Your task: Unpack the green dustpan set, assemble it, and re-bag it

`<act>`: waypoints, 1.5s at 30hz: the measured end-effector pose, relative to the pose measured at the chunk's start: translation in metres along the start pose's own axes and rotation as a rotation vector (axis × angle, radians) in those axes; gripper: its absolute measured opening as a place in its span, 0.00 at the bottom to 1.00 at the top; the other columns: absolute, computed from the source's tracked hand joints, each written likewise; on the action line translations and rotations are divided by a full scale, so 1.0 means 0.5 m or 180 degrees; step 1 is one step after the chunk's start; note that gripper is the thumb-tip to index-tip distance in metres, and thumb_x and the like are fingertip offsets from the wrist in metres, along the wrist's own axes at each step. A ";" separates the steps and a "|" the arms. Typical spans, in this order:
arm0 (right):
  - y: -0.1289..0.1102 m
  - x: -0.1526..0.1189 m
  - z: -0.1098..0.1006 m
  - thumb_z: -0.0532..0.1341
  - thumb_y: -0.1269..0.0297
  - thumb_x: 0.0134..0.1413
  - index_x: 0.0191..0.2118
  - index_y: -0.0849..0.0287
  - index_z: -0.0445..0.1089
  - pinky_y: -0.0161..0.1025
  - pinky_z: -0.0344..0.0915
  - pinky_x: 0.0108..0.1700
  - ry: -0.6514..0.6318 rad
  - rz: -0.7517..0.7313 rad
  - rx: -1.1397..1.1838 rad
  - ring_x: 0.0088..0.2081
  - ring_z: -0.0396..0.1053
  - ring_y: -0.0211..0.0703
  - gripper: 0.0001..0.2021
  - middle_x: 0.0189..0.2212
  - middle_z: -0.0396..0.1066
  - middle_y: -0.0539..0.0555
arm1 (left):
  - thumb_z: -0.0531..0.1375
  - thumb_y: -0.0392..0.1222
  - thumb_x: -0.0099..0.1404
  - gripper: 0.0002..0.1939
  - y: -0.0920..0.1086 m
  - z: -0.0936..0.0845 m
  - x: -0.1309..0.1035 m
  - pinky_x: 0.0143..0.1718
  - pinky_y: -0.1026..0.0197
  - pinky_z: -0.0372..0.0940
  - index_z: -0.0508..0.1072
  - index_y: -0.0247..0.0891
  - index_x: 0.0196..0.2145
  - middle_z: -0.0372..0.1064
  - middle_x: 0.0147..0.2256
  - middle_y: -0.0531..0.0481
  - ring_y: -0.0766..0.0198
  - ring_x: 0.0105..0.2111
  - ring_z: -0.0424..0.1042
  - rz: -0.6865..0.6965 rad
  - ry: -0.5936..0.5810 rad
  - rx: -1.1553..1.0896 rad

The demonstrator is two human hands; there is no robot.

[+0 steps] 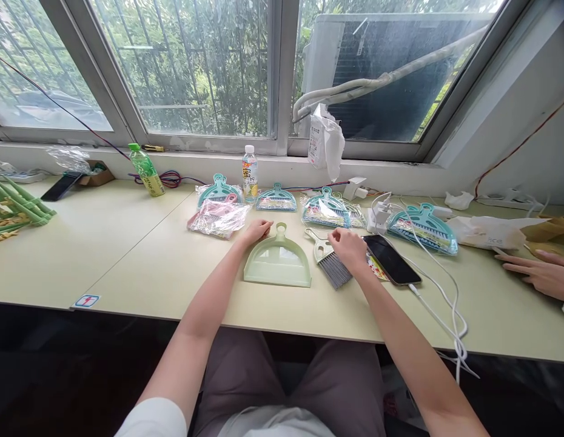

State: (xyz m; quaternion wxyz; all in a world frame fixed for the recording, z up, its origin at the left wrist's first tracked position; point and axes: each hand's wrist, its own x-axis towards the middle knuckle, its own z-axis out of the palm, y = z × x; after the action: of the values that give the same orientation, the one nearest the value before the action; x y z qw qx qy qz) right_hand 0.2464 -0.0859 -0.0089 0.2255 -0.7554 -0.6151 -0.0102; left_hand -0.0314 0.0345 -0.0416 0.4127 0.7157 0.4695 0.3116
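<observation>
A pale green dustpan [277, 262] lies on the table with its handle pointing toward the window. My left hand [258, 231] rests closed just left of that handle; whether anything is in its fingers is hidden. To the right of the dustpan lies a small brush [334, 267] with grey bristles and a pale green handle. Beside the brush, my right hand [348, 246] is curled over its right side, fingers closed, and I cannot make out what they hold. A black phone [391, 260] lies right of this hand, partly over a colourful card [376, 267].
Wrapped teal dustpan sets [325, 209] line the back, with a pink wrapped one [219, 218] at left. Bottles [250, 176] stand near the window. White cables [446, 297] loop at right. Another person's hand [537, 272] is at the far right.
</observation>
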 end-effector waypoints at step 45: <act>-0.004 0.001 0.009 0.53 0.57 0.63 0.32 0.56 0.71 0.37 0.50 0.32 -0.0062 -0.0141 -0.0019 0.35 0.68 0.45 0.13 0.30 0.74 0.54 | 0.54 0.57 0.62 0.23 0.002 -0.003 -0.001 0.26 0.64 0.57 0.66 0.36 0.19 0.65 0.21 0.50 0.70 0.20 0.60 -0.0331 0.0005 -0.0061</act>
State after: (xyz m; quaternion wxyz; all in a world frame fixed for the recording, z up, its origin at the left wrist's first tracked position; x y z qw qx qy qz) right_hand 0.2436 -0.0837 -0.0124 0.2169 -0.7423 -0.6339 -0.0096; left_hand -0.0324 0.0343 -0.0400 0.4348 0.6860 0.5034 0.2948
